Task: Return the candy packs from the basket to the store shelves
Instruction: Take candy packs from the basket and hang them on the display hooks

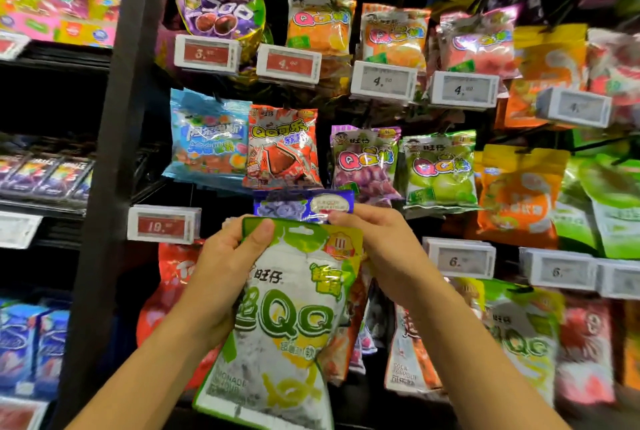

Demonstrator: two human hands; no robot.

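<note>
1. Green-and-white candy pack [287, 318] is nearest the camera, upright, in front of the peg shelves [346, 100].
2. Left hand [225, 267] grips that pack at its upper left, thumb curled over the top edge, fingers behind.
3. Right hand [374, 239], just right of the green pack's top, pinches a purple candy pack [298, 206] sitting directly behind and above it; finger detail is partly hidden.
4. Above the green pack hang red cola [282, 149] and grape [363, 159] bags.
5. Left of it: price tag [162, 223] reading 19; basket apparently out of view.
</note>
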